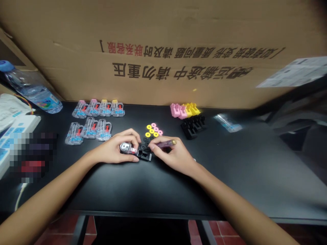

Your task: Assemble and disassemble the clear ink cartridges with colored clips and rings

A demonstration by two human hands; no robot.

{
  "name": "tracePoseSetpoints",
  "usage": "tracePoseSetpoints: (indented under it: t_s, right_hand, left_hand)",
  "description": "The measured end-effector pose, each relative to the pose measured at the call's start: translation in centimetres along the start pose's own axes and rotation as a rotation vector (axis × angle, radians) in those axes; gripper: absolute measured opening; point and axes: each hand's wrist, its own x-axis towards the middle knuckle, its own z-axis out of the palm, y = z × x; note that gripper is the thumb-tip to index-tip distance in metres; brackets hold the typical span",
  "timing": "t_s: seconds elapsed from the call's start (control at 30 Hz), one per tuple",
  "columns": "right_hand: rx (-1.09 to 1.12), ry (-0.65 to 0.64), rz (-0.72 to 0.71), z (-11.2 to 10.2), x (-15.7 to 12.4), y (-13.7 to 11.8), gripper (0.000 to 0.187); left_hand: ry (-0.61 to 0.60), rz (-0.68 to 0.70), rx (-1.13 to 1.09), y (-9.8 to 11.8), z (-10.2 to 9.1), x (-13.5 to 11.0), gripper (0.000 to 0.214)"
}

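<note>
My left hand (117,148) is closed around a small clear plastic case (133,150) with a silver-grey square end and a red part inside. A black piece (145,155) sticks out from the case's right end, low over the table. My right hand (173,153) pinches a slim pen-like tool (166,144) with a gold end; its tip is hidden by the fingers, close to the black piece. Just beyond the hands lie several black rings (146,140), yellow rings (152,131) and pink rings (156,129).
Several clear plastic cases (93,128) stand in two rows at left. Pink and yellow parts (185,110) and black parts (193,126) sit at right, near a clear packet (228,123). A bottle (33,89) and power strip (19,131) are far left; a cardboard box (163,30) stands behind.
</note>
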Motion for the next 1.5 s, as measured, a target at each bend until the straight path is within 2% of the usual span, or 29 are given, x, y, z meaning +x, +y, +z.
tracePoseSetpoints:
  t_s: [0.2,0.3,0.4,0.5,0.67,0.73,0.9,1.1,1.23,1.37,1.47,1.5]
  right_hand:
    - [-0.009,0.021,0.002,0.3,0.0,0.3,0.018]
    - [-0.004,0.084,-0.026,0.0,0.1,0.2,0.019]
    - [-0.029,0.140,-0.134,-0.7,0.2,0.1,0.022]
    - [-0.067,0.164,-0.252,-1.2,0.1,0.1,0.021]
    - [-0.159,0.070,-0.371,-0.8,-0.4,0.2,0.026]
    - [-0.182,0.032,-0.345,-0.4,-0.5,0.2,0.021]
    - [-0.191,-0.024,-0.294,0.0,-0.3,0.0,0.006]
    - [-0.189,-0.094,-0.335,-0.1,-0.2,-0.1,0.008]
    - [-0.147,-0.050,-0.321,-0.1,-0.4,-0.3,0.006]
    - [-0.055,0.035,-0.208,-0.1,-0.6,-0.5,0.007]
    - [-0.059,0.040,-0.211,0.1,-0.5,-0.6,0.006]
    - [-0.080,0.045,-0.234,0.2,-0.4,-0.7,0.011]
  left_hand:
    - [-0.040,0.033,-0.009,-0.1,-0.3,0.0,0.022]
    - [-0.026,-0.036,0.078,-0.3,-0.6,-0.1,0.029]
    - [0.001,-0.120,0.129,-0.3,-0.9,-0.3,0.035]
    - [0.078,-0.150,0.069,-0.2,-0.6,-0.5,0.035]
    - [0.185,-0.232,-0.141,-0.2,0.6,-0.4,0.050]
    - [0.211,-0.236,-0.177,-0.1,1.1,-0.3,0.052]
    - [0.263,-0.175,-0.191,0.0,2.0,-0.1,0.039]
    - [0.261,-0.156,-0.098,0.0,1.8,-0.1,0.033]
    - [0.281,-0.130,-0.112,0.3,1.7,0.0,0.031]
    - [0.282,-0.065,-0.118,0.5,1.6,-0.1,0.027]
    - [0.274,0.001,-0.015,0.6,1.6,-0.2,0.022]
    - [0.270,0.033,0.042,0.7,1.6,-0.2,0.020]
